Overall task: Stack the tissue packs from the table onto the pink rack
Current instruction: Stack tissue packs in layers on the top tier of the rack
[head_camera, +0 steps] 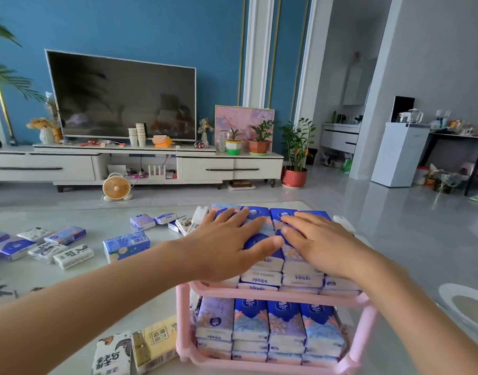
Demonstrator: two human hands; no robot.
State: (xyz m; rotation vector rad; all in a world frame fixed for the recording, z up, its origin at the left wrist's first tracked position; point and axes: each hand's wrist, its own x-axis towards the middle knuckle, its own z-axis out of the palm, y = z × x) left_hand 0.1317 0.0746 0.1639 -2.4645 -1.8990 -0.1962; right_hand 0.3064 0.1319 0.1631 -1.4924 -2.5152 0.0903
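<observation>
1. At your far left, loose tissue packs [47, 246] lie scattered flat on the pale, glossy, marble-patterned surface [156, 288]: soft rectangular plastic-wrapped blocks, some blue and purple, some white with black ink-style drawings.
2. A larger blue pack with a barcode [126, 244] stands alone near the middle of the surface, and a small cluster of packs [164, 221] lies beyond it, just left of your left hand.
3. Close to you, a white pack with black lettering [112, 353] and a yellow pack [155, 341] lie side by side, touching the left foot of the pink rack [275, 293].
4. Your left hand [229, 244] rests palm down, fingers spread and flat, on the left part of the top stack of packs [270, 262]; it grips nothing.
5. The rack is smooth pink plastic with rounded rails and posts, two tiers. The lower tier holds four neat columns of blue-and-lilac packs [270, 328], their wrappers shiny and lightly creased.
6. The upper tier is piled several layers high with the same packs, white ends facing you.
7. Your right hand [319, 242] lies flat, open, on the right part of that top layer. The two hands are close together, thumb tips nearly meeting over the middle packs.
</observation>
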